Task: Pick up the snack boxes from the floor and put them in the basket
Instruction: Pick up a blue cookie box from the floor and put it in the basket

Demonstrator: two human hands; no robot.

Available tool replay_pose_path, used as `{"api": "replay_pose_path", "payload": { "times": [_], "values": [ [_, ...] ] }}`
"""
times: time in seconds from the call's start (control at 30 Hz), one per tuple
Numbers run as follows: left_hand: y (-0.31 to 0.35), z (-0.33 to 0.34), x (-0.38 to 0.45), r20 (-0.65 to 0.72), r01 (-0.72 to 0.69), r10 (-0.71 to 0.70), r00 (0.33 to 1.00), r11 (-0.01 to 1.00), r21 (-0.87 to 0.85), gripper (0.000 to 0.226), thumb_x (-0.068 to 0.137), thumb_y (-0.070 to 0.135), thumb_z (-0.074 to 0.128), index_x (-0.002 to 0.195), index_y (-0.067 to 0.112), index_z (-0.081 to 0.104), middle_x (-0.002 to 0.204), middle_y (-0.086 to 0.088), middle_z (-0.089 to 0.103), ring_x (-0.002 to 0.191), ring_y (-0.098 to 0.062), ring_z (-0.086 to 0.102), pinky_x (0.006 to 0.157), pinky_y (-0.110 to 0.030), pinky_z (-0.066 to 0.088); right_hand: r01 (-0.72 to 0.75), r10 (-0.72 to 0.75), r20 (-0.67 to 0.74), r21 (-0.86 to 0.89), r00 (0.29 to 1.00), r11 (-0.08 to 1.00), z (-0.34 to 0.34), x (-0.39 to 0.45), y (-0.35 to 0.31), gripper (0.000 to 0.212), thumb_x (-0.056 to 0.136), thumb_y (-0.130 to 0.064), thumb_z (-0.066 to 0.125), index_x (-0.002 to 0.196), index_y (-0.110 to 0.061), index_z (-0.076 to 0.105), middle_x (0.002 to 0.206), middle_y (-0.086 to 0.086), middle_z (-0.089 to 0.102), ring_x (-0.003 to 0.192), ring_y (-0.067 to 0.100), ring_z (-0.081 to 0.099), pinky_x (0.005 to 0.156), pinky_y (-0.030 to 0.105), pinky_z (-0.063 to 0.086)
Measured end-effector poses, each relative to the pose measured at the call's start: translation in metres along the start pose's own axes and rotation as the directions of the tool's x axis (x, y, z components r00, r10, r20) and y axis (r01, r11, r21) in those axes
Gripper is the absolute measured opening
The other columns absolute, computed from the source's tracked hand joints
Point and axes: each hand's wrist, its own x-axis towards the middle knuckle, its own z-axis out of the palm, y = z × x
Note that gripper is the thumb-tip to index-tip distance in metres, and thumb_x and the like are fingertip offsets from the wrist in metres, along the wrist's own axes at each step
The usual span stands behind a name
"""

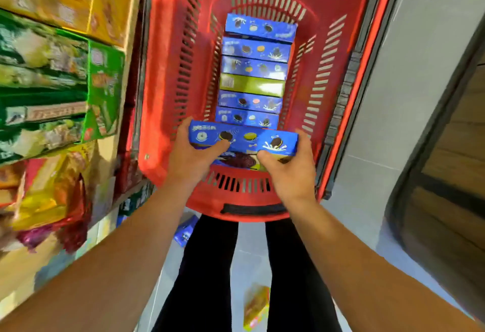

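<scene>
Both hands grip one flat rectangular blue cardboard snack box (244,139): left hand (193,160) pinches its 9 o'clock end, right hand (284,167) its 3 o'clock end, just above the near end of the red slotted plastic basket (168,95). Toward 12 o'clock, a row of boxes (253,77) lies inside, blue except one green. Grey smooth floor (393,135) lies at 3 o'clock; stocked shelves (52,69) at 9 o'clock.

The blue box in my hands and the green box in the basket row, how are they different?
The blue box is gripped at its ends by the left hand and right hand, above the red basket's near end; the green box sits packed in the row among blue ones. The blue box shows printed cookies; the green box looks plain apart from a small label. Both are long, narrow and lie crosswise.
</scene>
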Motion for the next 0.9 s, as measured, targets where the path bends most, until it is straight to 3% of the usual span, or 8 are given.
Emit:
{"api": "replay_pose_path", "payload": {
  "times": [0.13, 0.23, 0.4, 0.57, 0.63, 0.7, 0.8, 0.9],
  "values": [
    [-0.026, 0.024, 0.049, -0.013, -0.010, 0.010, 1.000, 1.000, -0.010, 0.107, 0.047, 0.045, 0.081, 0.141, 0.020, 0.036, 0.114, 0.008, 0.061, 0.093, -0.001, 0.060, 0.089, -0.017, 0.045, -0.067, 0.068, -0.017, 0.038, 0.998, 0.997, 0.038, 0.036, 0.042, 0.050, 0.065, -0.024, 0.084, 0.103, -0.040, 0.055, 0.105, 0.003, 0.068, 0.088, 0.013, 0.068, 0.074, 0.019, 0.054],
    [-0.058, 0.048, 0.082, 0.031, -0.035, 0.035, 0.999, 0.999, -0.017, 0.091, 0.057, 0.013, 0.089, 0.132, 0.021, 0.038, 0.103, 0.012, 0.060, 0.077, 0.015, 0.058, 0.077, -0.008, 0.046, -0.135, 0.135, -0.019, 0.024, 0.991, 0.991, 0.058, 0.065, 0.079, 0.055, 0.056, -0.037, 0.078, 0.106, -0.027, 0.056, 0.101, 0.005, 0.068, 0.085, 0.019, 0.069, 0.076, 0.039, 0.057],
    [-0.103, 0.080, 0.121, 0.008, -0.032, 0.032, 0.999, 0.999, 0.005, 0.087, 0.062, 0.005, 0.087, 0.133, 0.013, 0.039, 0.098, 0.018, 0.058, 0.076, 0.013, 0.059, 0.078, -0.012, 0.051, -0.195, 0.193, -0.034, -0.059, 0.981, 0.979, 0.082, 0.109, 0.121, 0.047, 0.062, -0.021, 0.082, 0.100, -0.029, 0.054, 0.096, -0.005, 0.069, 0.079, 0.011, 0.064, 0.074, 0.026, 0.051],
    [-0.130, 0.104, 0.151, 0.012, -0.052, 0.051, 0.999, 0.995, 0.082, 0.065, 0.058, 0.013, 0.089, 0.099, 0.032, 0.043, 0.091, 0.023, 0.059, 0.072, 0.018, 0.058, 0.068, -0.004, 0.043, -0.255, 0.250, -0.057, -0.098, 0.967, 0.962, 0.109, 0.144, 0.148, 0.066, 0.051, -0.030, 0.082, 0.110, -0.026, 0.052, 0.104, -0.005, 0.069, 0.091, 0.015, 0.067, 0.085, 0.034, 0.054],
    [-0.137, 0.111, 0.159, -0.016, -0.042, 0.043, 0.999, 0.993, 0.109, 0.069, 0.056, 0.021, 0.090, 0.110, 0.028, 0.047, 0.097, 0.015, 0.064, 0.079, 0.003, 0.061, 0.067, -0.008, 0.043, -0.242, 0.232, -0.083, -0.137, 0.969, 0.961, 0.118, 0.154, 0.157, 0.076, 0.050, -0.031, 0.083, 0.118, -0.018, 0.052, 0.110, -0.001, 0.067, 0.093, 0.015, 0.066, 0.079, 0.025, 0.051],
    [-0.138, 0.120, 0.162, -0.028, -0.017, 0.021, 0.999, 0.993, 0.120, 0.071, 0.059, 0.019, 0.088, 0.119, 0.019, 0.049, 0.099, 0.011, 0.065, 0.078, 0.001, 0.061, 0.064, -0.007, 0.040, -0.251, 0.237, -0.098, -0.167, 0.967, 0.954, 0.123, 0.166, 0.164, 0.063, 0.060, -0.019, 0.085, 0.113, -0.013, 0.052, 0.101, -0.002, 0.064, 0.082, 0.012, 0.061, 0.062, 0.011, 0.041],
    [-0.140, 0.127, 0.175, -0.011, 0.049, -0.048, 0.999, 0.998, 0.046, 0.077, 0.060, 0.013, 0.086, 0.126, 0.016, 0.047, 0.093, 0.017, 0.063, 0.068, 0.017, 0.058, 0.070, -0.007, 0.047, -0.289, 0.277, -0.089, -0.185, 0.957, 0.939, 0.127, 0.175, 0.169, 0.050, 0.064, -0.010, 0.077, 0.102, -0.017, 0.046, 0.085, -0.007, 0.057, 0.068, 0.010, 0.055, 0.050, 0.015, 0.036],
    [-0.139, 0.124, 0.177, -0.004, 0.101, -0.101, 0.995, 0.995, 0.025, 0.078, 0.059, 0.013, 0.082, 0.128, 0.021, 0.047, 0.097, 0.016, 0.066, 0.087, -0.001, 0.066, 0.087, -0.025, 0.053, -0.258, 0.260, -0.025, -0.244, 0.965, 0.935, 0.123, 0.168, 0.166, 0.053, 0.063, -0.014, 0.078, 0.100, -0.024, 0.041, 0.098, -0.002, 0.061, 0.081, 0.012, 0.061, 0.050, 0.010, 0.037]
  ]
}}
